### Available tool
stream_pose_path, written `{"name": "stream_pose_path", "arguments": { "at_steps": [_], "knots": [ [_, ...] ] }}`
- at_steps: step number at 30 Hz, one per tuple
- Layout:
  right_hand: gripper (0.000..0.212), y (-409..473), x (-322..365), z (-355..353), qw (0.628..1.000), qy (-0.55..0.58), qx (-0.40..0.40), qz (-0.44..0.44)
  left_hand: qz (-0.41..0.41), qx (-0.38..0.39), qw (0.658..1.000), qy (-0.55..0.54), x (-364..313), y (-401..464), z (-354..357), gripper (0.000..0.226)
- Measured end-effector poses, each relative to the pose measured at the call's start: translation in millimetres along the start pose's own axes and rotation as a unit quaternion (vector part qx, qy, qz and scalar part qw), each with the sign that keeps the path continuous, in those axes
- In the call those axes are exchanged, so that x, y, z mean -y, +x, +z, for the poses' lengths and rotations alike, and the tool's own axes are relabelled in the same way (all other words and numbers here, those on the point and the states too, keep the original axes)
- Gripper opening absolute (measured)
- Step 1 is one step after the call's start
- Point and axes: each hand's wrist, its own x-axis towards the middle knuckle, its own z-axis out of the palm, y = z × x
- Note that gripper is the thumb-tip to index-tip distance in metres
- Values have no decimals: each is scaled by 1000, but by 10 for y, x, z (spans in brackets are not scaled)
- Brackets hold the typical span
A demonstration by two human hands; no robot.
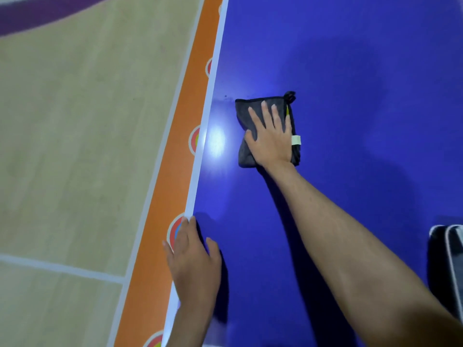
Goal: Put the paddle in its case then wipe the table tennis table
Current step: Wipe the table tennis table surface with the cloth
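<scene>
Bright overhead light; glare spot on table [350,71] nr left edge; arm shadows; slight blur.

- No text, brand, number or sign can be read anywhere in the view.
- A small pale tag [296,140] is seen on the right edge of the dark cloth [253,113], but no lettering can be made out on it.
- Round multicoloured emblems [194,141] are printed along the orange side [175,171] of the blue table [350,96]; no letters are shown in them.
</scene>
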Motion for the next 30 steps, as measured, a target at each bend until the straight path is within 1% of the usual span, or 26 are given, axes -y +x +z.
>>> {"name": "stream_pose_path", "arguments": {
  "at_steps": [2,4,7,9,11,14,16,20,22,24,27,30],
  "knots": [
    [59,-332,17,0,999,18,-40,3,-4,23,1000,-9,32,9,10,59],
    [58,-734,50,-48,998,22,-52,9,-3,45,999,-11,49,13,30,59],
    [61,-1395,128,-177,1000,15,-13,17,1,61,998,-20,5,-38,3,57],
    [62,-1848,167,-268,999,17,6,27,5,51,998,-33,-50,-111,-46,54],
    [63,-2312,200,-328,999,21,20,33,30,38,998,-45,-101,-229,-77,52],
    [66,-2973,238,-428,998,31,41,36,48,31,992,-116,-182,-452,-99,50],
    [67,-3422,225,-501,997,34,59,21,41,26,989,-136,-229,-623,-122,47],
    [73,-4181,124,-617,995,31,91,-19,23,30,990,-133,-308,-914,-137,42],
    [80,-4355,58,-637,994,26,101,-35,11,28,991,-130,-362,-1033,-147,40],
    [83,-4343,2,-646,993,31,104,-46,-1,19,992,-128,-426,-1128,-168,38],
    [76,-4091,-81,-637,995,43,81,-31,3,17,992,-126,-489,-1218,-197,35],
    [70,-3591,-229,-589,997,41,60,-13,11,28,993,-118,-501,-1231,-195,36]
  ]
}}
